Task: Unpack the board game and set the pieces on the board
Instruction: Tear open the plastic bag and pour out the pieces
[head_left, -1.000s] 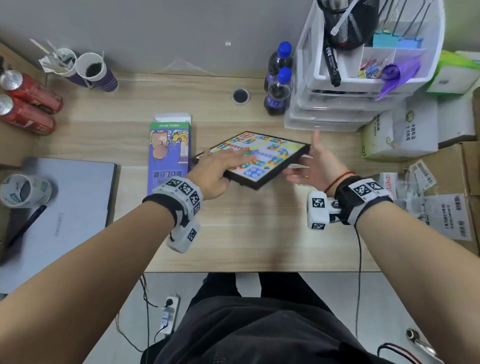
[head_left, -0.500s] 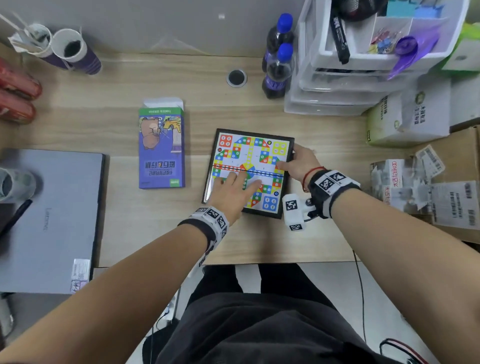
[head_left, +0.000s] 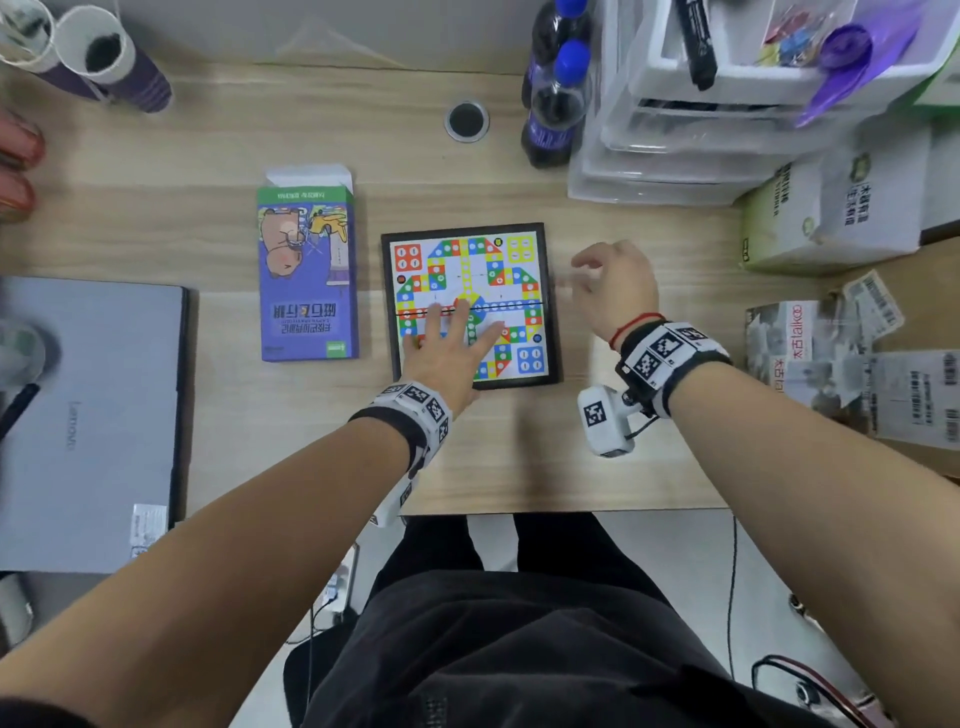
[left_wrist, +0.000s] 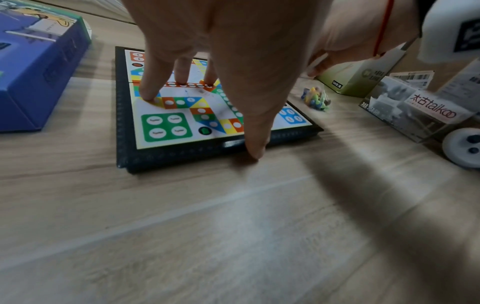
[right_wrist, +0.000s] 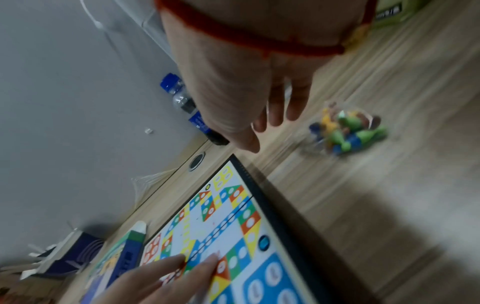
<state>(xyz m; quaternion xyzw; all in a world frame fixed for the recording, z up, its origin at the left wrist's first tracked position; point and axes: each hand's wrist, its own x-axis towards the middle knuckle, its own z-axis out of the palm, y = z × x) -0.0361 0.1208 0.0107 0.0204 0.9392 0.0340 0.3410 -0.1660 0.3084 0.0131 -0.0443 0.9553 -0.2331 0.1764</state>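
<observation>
The unfolded colourful game board (head_left: 514, 270) lies flat on the wooden desk, black-framed. My left hand (head_left: 449, 340) presses on its near-left part with straight, spread fingers (left_wrist: 148, 90); the thumb touches the desk at the board's front edge. My right hand (head_left: 608, 280) hovers just right of the board, fingers loosely extended and holding nothing. In the wrist views a small clear bag of coloured pieces (right_wrist: 345, 131) (left_wrist: 315, 98) lies on the desk beyond those fingers; the head view hides it under the hand. The purple game box (head_left: 309, 270) lies left of the board, its flap open.
A closed grey laptop (head_left: 88, 415) fills the left of the desk. Two dark bottles (head_left: 556, 104) and a white drawer organiser (head_left: 701, 130) stand behind the board. Boxes and packages (head_left: 831, 208) crowd the right side; paper cups (head_left: 104, 57) stand far left.
The board went from tilted in both hands to flat on the desk. My right hand let go of its right edge and moved right, over the bag. The left hand stays pressed on the board.
</observation>
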